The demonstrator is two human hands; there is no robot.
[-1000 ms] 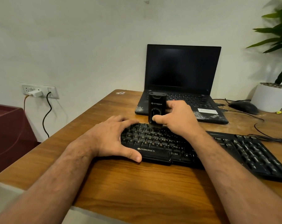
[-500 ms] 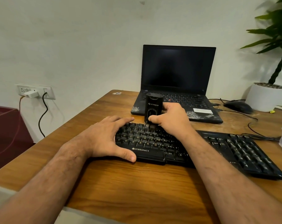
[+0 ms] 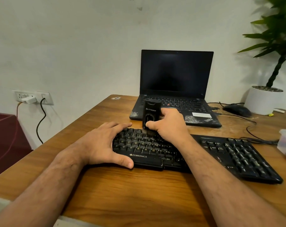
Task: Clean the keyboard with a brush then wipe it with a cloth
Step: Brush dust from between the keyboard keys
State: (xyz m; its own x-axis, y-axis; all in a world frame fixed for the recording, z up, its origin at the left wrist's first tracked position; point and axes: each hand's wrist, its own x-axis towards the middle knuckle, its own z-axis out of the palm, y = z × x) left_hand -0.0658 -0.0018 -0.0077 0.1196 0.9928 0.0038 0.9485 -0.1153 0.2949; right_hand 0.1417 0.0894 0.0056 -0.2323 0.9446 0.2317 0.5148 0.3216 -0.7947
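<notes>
Nearest the bench's [image 3: 139,194] front edge, the left hand [image 3: 104,143] lies spread over the left end of the black Zebronics keyboard [image 3: 204,154], thumb hooked on its front rim, fingers flat across the keys. That grip is loose and clamps nothing; it looks like a brace, pinning the board so the brushing doesn't shove it across the wood.

Just beyond, the right hand [image 3: 168,125] has its grip clenched round the black Striff brush [image 3: 151,114], held upright, bristles down on the upper key rows left of centre. Standing it up likely lets the bristles dig into the gaps between keys. The keyboard lies slantwise across the middle of the bench, its number-pad end running toward the right edge. Brushing is under way on my reading; the wipe is not yet begun, and no cloth is plainly visible.

Farther back, an open ThinkPad laptop [image 3: 176,76] sits at the rear edge, screen dark. A mouse [image 3: 237,110] and white plant pot [image 3: 262,102] occupy the far right corner.
</notes>
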